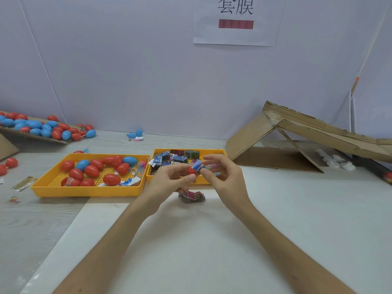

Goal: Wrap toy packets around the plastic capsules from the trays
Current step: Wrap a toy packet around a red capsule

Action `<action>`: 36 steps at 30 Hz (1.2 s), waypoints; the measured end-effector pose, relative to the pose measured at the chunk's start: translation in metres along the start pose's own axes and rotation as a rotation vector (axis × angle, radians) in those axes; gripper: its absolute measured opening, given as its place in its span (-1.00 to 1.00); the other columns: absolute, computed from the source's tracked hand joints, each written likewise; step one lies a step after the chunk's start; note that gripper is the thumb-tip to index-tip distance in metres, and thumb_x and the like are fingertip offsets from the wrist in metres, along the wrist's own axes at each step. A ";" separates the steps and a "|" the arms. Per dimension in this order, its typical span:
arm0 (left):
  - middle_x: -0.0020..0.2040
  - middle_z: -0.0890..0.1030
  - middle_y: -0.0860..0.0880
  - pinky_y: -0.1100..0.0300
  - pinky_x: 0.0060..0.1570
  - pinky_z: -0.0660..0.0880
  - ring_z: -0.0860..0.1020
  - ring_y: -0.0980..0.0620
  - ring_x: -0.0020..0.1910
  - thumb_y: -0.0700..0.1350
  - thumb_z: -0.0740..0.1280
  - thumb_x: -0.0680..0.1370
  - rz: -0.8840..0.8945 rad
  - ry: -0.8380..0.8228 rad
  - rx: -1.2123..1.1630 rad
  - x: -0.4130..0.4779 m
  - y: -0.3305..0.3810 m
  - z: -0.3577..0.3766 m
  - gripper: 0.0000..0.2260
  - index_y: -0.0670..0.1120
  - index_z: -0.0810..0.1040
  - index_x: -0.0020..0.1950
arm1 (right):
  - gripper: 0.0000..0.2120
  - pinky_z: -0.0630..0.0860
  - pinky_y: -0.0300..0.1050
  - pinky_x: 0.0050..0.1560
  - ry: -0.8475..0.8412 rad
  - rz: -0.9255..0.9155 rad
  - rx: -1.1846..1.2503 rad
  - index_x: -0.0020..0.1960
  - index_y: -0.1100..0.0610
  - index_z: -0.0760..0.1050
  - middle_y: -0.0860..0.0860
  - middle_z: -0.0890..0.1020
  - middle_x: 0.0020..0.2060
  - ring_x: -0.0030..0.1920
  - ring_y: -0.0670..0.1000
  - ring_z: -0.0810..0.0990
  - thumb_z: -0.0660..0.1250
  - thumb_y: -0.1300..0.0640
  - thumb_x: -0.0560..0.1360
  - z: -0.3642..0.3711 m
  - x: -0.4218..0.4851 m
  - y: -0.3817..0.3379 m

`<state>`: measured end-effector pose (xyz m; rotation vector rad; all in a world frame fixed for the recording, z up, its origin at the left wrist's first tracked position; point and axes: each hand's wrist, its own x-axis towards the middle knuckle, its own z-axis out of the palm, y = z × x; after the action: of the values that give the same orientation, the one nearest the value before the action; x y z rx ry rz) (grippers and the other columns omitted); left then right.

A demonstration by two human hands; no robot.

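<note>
Red capsule (191, 171) is held over the near edge of the packet tray (191, 150), close to fresh stock. Left hand (169, 177) pinches its bare end to steady it. Right hand (222, 172) pinches the packet (198, 165) sleeved on the other end, prob. to work it along. Capsule tray (84, 190) sits just left of packet tray, w/ spare packets (192, 197) just in front. Sleeve's far side is hidden behind the hands; print too blurred to read.
</note>
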<state>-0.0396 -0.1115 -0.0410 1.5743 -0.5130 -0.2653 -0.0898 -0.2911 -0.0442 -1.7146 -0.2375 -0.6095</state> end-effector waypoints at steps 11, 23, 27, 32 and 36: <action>-0.06 0.71 -0.06 0.15 -0.13 0.63 0.62 0.01 -0.26 -0.17 0.39 0.60 0.056 -0.013 0.034 0.000 -0.003 0.002 -0.77 -0.01 0.62 0.24 | -0.85 0.57 -0.24 -0.14 -0.030 0.037 0.018 0.04 0.07 0.67 -0.12 0.72 -0.08 -0.17 -0.09 0.68 0.47 0.26 0.51 -0.001 0.002 0.001; -0.16 0.66 0.07 0.11 -0.12 0.61 0.61 0.04 -0.26 -0.11 0.42 0.58 0.105 0.013 0.084 0.002 -0.005 -0.001 -0.77 0.02 0.55 0.22 | -0.82 0.55 -0.30 -0.25 0.004 0.038 0.109 -0.03 -0.01 0.69 -0.10 0.74 -0.17 -0.31 -0.08 0.67 0.47 0.27 0.51 -0.001 0.001 -0.003; -0.14 0.68 0.06 0.09 -0.10 0.61 0.60 0.04 -0.26 -0.12 0.40 0.59 0.104 0.014 0.095 0.002 -0.004 -0.001 -0.78 -0.01 0.55 0.23 | -0.83 0.55 -0.29 -0.25 0.010 0.045 0.103 -0.03 -0.01 0.69 -0.09 0.74 -0.16 -0.31 -0.07 0.67 0.48 0.26 0.50 -0.001 0.002 -0.003; -0.08 0.70 -0.06 0.14 -0.14 0.62 0.58 0.02 -0.26 -0.14 0.37 0.61 0.107 0.004 0.076 0.001 -0.003 -0.001 -0.77 -0.02 0.57 0.27 | -0.64 0.65 -0.10 -0.06 -0.017 0.109 0.169 0.27 0.10 0.58 0.01 0.71 0.00 -0.09 0.04 0.73 0.48 0.28 0.50 -0.002 0.003 -0.001; -0.11 0.69 0.00 0.08 -0.11 0.60 0.58 0.03 -0.26 -0.15 0.37 0.61 0.106 0.019 0.107 0.001 -0.004 -0.001 -0.77 -0.03 0.57 0.27 | -0.71 0.64 -0.06 0.02 -0.052 0.094 0.134 0.22 0.14 0.61 0.05 0.71 0.01 -0.04 0.04 0.72 0.47 0.29 0.51 -0.004 0.003 -0.001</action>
<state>-0.0377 -0.1108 -0.0446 1.6462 -0.6022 -0.1442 -0.0886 -0.2953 -0.0417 -1.6045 -0.2284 -0.4703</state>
